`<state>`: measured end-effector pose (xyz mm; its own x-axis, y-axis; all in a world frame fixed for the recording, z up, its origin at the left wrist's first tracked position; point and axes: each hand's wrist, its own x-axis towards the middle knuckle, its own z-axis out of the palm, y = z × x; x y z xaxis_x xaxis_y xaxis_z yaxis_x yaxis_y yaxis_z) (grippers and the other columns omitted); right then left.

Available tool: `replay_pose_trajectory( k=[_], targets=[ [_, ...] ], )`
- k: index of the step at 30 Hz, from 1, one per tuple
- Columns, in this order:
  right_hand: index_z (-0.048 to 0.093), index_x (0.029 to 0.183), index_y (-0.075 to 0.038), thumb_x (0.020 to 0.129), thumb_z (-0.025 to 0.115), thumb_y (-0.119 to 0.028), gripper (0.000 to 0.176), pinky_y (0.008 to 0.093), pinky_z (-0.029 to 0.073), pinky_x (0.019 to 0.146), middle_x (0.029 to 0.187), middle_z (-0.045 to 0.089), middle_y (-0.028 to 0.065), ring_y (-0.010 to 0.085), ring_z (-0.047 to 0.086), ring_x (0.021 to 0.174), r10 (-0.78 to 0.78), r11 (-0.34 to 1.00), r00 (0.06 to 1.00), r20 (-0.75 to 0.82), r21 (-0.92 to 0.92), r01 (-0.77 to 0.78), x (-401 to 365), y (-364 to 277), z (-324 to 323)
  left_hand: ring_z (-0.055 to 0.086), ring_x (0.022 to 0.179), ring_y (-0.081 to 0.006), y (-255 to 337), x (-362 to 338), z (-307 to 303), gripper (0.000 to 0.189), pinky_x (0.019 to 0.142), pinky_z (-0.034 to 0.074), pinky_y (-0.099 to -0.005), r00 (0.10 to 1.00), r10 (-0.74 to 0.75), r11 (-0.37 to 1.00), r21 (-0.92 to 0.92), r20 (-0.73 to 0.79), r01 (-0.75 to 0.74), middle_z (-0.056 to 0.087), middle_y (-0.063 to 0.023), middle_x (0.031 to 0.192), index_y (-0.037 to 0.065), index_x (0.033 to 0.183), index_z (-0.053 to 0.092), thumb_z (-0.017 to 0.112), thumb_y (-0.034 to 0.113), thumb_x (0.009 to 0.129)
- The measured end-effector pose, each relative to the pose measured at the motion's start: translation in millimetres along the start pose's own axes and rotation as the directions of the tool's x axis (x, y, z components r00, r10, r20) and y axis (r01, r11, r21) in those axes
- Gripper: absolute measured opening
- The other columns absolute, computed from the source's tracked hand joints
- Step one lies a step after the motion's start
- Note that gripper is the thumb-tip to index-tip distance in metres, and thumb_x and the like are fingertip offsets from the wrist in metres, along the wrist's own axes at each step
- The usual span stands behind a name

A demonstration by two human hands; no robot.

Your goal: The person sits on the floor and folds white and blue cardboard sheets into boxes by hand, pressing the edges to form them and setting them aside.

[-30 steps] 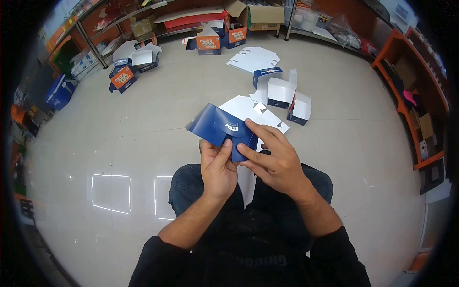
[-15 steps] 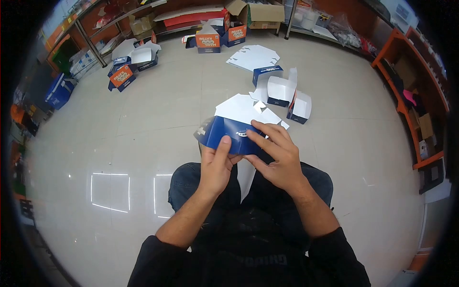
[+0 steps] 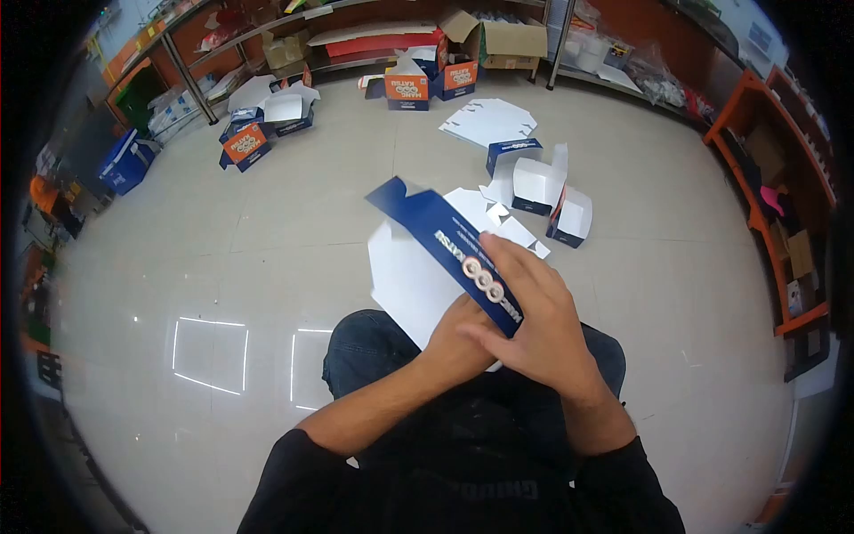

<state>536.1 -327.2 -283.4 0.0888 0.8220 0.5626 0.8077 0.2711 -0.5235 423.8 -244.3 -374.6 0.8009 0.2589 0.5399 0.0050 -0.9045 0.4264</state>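
Note:
I hold a partly folded cardboard food box [image 3: 458, 258] above my lap, its dark blue printed panel slanting toward me and a broad white panel spreading to the left. My right hand [image 3: 543, 325] grips the blue panel's right end, fingers along the far edge and thumb on the near side. Under the same end, my left hand [image 3: 458, 343] is closed on the box, most of its fingers hidden behind the panel. Just beyond lie flat white box blanks [image 3: 464, 201] on the floor.
Folded open boxes [image 3: 536, 182] stand ahead to the right, near another stack of flat blanks [image 3: 489, 121]. More printed boxes [image 3: 407, 92] sit by the back shelf, and others [image 3: 246, 145] at the far left. An orange shelf [image 3: 756, 178] lines the right side.
The box has turned in my hands, showing the printed blue side and a wide white panel at left. My left hand has moved right, beneath the panel. The view has shifted slightly.

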Motion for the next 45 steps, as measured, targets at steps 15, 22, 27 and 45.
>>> replay_pose_trajectory(
  k=[15, 22, 27, 45],
  targets=[
    [0.067, 0.108, -0.015, 0.072, 0.063, 0.009, 0.043, 0.0511, 0.046, 0.098, 0.124, 0.062, 0.0160, 0.0379, 0.059, 0.120, -0.311, 0.951, 0.905, -0.291, -0.099, 0.295, -54, 65, 46, 0.056, 0.121, -0.0266, -9, 1, -75, 0.084, 0.105, 0.043, -0.0425, 0.812, -0.582, -0.131, -0.991, 0.045, -0.039, 0.059, -0.0126, 0.129, 0.004, 0.136, 0.050, 0.035, 0.076, 0.094],
    [0.067, 0.112, -0.025, 0.071, 0.075, -0.005, 0.047, 0.0490, 0.042, 0.099, 0.131, 0.058, 0.0109, 0.0349, 0.057, 0.123, -0.359, 0.932, 0.873, -0.331, -0.174, 0.318, -43, 48, 54, 0.060, 0.112, -0.0207, 5, 14, -72, 0.042, 0.096, 0.050, -0.0357, 0.588, -0.804, -0.017, -0.992, 0.086, 0.121, 0.059, -0.0101, 0.121, 0.008, 0.135, 0.048, 0.050, 0.035, 0.103],
    [0.074, 0.109, -0.026, 0.071, 0.077, -0.012, 0.041, 0.0441, 0.045, 0.091, 0.127, 0.062, 0.0068, 0.0322, 0.059, 0.119, -0.445, 0.892, 0.844, -0.299, -0.225, 0.391, -29, 26, 44, 0.059, 0.112, -0.0196, 7, 15, -67, 0.040, 0.095, 0.050, -0.0353, 0.710, -0.704, 0.080, -0.993, 0.006, 0.087, 0.056, -0.0088, 0.123, 0.007, 0.138, 0.041, 0.054, 0.018, 0.102],
    [0.073, 0.121, -0.026, 0.065, 0.084, -0.008, 0.060, 0.0429, 0.045, 0.097, 0.136, 0.056, 0.0173, 0.0345, 0.057, 0.119, -0.181, 0.975, 0.970, -0.164, -0.157, 0.156, -19, 24, 23, 0.068, 0.098, -0.0203, -7, -3, -66, 0.037, 0.086, 0.057, -0.0333, 0.804, -0.594, 0.318, -0.909, 0.030, 0.269, 0.063, -0.0133, 0.115, 0.000, 0.131, 0.046, 0.059, 0.019, 0.102]
  ],
)
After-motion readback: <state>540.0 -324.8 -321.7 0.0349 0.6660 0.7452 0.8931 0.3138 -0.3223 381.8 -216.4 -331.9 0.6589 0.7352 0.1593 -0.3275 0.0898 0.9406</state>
